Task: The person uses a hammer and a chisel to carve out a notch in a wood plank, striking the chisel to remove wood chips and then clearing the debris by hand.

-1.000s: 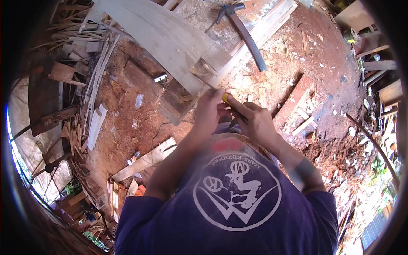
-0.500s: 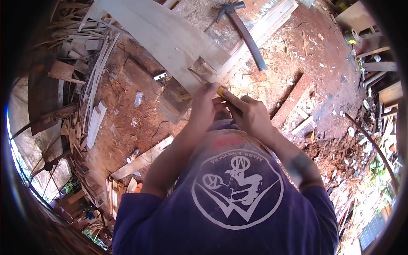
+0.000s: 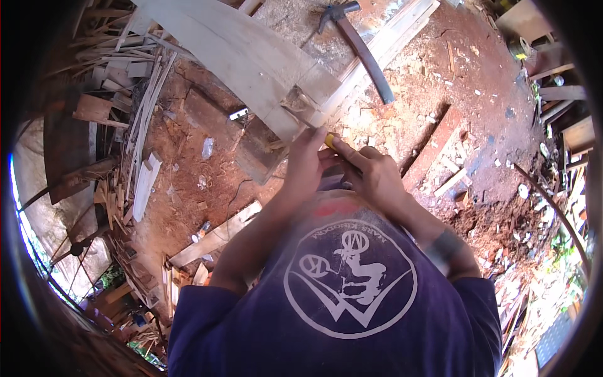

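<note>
My right hand (image 3: 378, 174) is closed around the yellow handle (image 3: 330, 141) of a chisel-like tool. Just ahead of that handle, my left hand (image 3: 304, 164) closes on the front of the tool, its thumb and fingers together near the blade. The thin metal blade (image 3: 300, 118) points up and left to a dark cut-out (image 3: 300, 98) in the near end of a wide pale board (image 3: 251, 69). Both hands are close to my body, at the board's near corner. My fingers hide part of the tool.
A claw hammer (image 3: 363, 53) with a dark handle lies beyond my hands, by a long pale timber (image 3: 396, 44). Scrap strips (image 3: 143, 125) pile up at the left. A brown plank (image 3: 433, 144) lies right on reddish ground, with wood chips around. Debris (image 3: 534, 276) covers the lower right.
The view has shifted very slightly. Both hands keep their grip on the tool in nearly the same place, and the board and hammer have not moved.
</note>
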{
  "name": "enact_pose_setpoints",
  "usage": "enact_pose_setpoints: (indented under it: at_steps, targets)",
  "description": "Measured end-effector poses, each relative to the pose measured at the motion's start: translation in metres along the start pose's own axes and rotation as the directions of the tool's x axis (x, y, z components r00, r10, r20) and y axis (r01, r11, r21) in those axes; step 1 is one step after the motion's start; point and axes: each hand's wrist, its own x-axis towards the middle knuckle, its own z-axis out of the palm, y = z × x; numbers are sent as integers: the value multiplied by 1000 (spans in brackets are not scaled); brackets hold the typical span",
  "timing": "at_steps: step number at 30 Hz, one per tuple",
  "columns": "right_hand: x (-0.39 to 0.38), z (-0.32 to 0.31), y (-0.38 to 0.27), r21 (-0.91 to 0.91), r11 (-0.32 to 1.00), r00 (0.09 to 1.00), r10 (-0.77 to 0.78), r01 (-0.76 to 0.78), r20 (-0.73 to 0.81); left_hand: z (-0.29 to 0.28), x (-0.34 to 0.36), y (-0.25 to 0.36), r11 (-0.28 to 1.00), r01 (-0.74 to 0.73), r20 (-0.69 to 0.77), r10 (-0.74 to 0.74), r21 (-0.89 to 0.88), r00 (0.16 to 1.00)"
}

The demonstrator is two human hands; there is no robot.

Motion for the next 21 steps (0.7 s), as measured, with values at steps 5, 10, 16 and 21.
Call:
enact_pose_setpoints:
  at_steps: [5,10,16,21]
  targets:
    - [4,7,-7,29,997,998,66,-67,19,-6,7,0,1000,-18,-24,17,-12,1000]
    - [-15,8,-9,235,955,974,209,-183,-91,-2,16,-9,955,-5,51,-11,297,999]
    - [-27,-5,-4,111,989,994,86,-94,73,-8,-18,-18,990,43,19,-46,135,999]
    - [0,13,-12,181,971,987,150,-159,60,-18,4,-9,996,-4,3,4,89,1000]
